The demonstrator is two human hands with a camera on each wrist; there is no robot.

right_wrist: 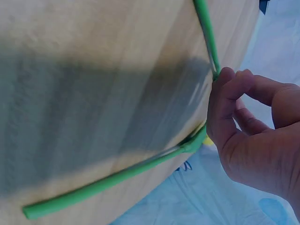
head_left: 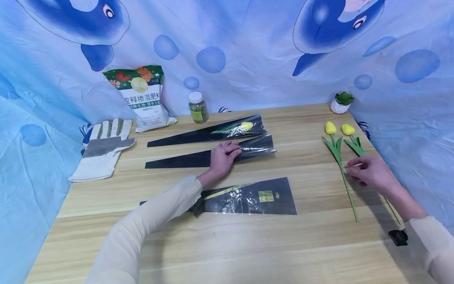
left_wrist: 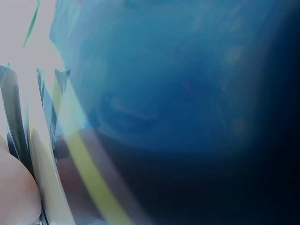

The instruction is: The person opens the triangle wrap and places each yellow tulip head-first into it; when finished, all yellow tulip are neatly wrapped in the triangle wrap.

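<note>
At the middle black-and-clear flower sleeve (head_left: 188,159), my left hand (head_left: 221,159) pinches the upper film near the wide end; its fingertips are close together. The left wrist view is blurred, with part of a thumb (left_wrist: 16,192) beside shiny film. My right hand (head_left: 372,173) hovers over the right yellow tulip (head_left: 348,129), hiding part of its stem. In the right wrist view, its fingers are loosely bent near the green stems, with no clear grip. The left yellow tulip (head_left: 331,127) lies just left of the fingertips.
Another sleeve (head_left: 177,139) behind holds a yellow tulip; a printed sleeve (head_left: 248,201) lies in front. A white-and-grey glove (head_left: 103,148), fertilizer bag (head_left: 143,98), jar (head_left: 198,108) and small potted plant (head_left: 340,104) stand around the back. A small black object (head_left: 398,238) lies by the right sleeve.
</note>
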